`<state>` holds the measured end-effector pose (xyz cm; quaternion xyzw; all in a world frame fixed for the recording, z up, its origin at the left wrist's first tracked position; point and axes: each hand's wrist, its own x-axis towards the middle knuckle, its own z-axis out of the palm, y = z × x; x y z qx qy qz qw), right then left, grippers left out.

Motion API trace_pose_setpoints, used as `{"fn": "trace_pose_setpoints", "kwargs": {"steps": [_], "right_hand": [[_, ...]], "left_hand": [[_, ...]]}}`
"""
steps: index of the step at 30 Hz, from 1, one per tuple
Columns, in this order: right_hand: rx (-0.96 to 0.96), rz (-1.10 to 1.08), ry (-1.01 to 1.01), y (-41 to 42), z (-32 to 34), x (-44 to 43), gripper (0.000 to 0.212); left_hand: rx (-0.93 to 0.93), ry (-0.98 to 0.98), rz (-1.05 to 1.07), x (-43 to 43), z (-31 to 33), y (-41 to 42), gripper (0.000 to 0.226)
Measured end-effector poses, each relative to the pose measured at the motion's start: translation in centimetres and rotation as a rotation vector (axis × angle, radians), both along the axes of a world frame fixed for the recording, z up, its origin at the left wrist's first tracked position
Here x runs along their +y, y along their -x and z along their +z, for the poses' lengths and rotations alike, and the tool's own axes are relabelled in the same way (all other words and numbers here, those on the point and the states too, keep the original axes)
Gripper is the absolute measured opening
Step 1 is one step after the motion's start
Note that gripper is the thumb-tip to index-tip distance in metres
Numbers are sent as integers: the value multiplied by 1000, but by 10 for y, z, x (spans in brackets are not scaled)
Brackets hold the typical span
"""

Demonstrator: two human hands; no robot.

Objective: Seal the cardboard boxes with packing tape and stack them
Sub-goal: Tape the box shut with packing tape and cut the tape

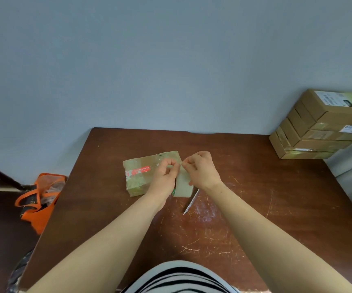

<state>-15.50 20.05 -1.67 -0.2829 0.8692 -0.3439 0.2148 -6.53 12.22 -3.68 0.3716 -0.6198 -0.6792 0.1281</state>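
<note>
Nothing can be read: the red label (141,170) on the taped box (141,176) and the white labels (333,99) on the stacked boxes (316,132) at 2 o'clock are too small.

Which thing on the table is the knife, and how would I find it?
Start at the scratched brown wooden table and find the person's right hand holding the pale roll of packing tape. Just below that roll lies the slim silver utility knife. It is the only thin, shiny metal thing there.
</note>
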Motion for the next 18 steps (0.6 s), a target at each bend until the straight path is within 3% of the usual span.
{"fn": "trace_pose_setpoints", "kwargs": {"steps": [4, 6, 8, 10, 12, 14, 16, 18], "right_hand": [[-59, -227, 247, 3, 1, 1, 28], [-131, -195, 173, 5, -1, 3, 45], [-353, -95, 76, 1, -3, 3, 66], [-477, 5, 38, -7, -9, 5, 73], [-490, 91, 24, -16, -15, 3, 68], [-438, 208, -32, -26, -18, -2, 64], [-270, 340, -174, -36, -18, -7, 66], [-65, 468, -331, -45, -18, -10, 59]], "left_hand": [[-28, -72, 97, -4, -11, -5, 9], [11, -170, 153, -6, -11, -9, 10], [67, -266, 198, -7, -9, -13, 18], [62, -294, 216, -9, -8, -19, 16], [-39, -181, 226, -13, -9, -29, 12], [-239, 150, 181, -21, -15, -45, 20], [-441, 433, 165, -32, -19, -64, 27], [-485, 407, 268, -43, -22, -77, 25]]}}
